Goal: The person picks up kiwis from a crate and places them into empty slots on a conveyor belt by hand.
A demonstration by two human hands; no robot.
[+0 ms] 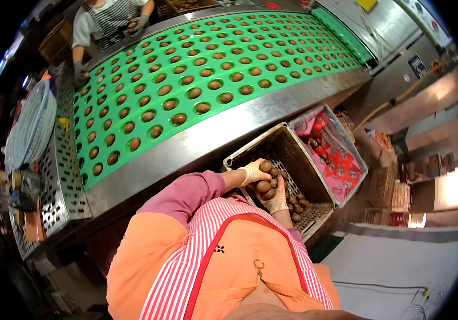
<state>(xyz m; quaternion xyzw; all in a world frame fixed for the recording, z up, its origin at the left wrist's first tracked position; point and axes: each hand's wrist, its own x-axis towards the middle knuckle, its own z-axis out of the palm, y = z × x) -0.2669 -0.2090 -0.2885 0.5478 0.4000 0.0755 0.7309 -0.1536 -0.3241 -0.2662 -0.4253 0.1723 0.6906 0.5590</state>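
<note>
My left hand (pixel 253 173) and my right hand (pixel 277 200), both in pale gloves with bare fingertips, are cupped around a cluster of brown eggs (pixel 263 186). The fingers curl round the eggs, which press together between the two palms. They are above a brown plastic crate (pixel 311 184) with slotted walls. More brown eggs (pixel 296 207) lie loose at the crate's near right end, beside my right hand. Part of the crate's floor is hidden by my hands.
A green conveyor (pixel 186 135) holds rows of brown eggs in round pockets, edged by a steel ledge (pixel 197 140). Beyond the crate stands a lined box (pixel 354 178) with red and pink plastic. Pale baskets (pixel 36 125) and a perforated metal tray (pixel 65 184) stand left. A gloved co-worker (pixel 112 21) works across.
</note>
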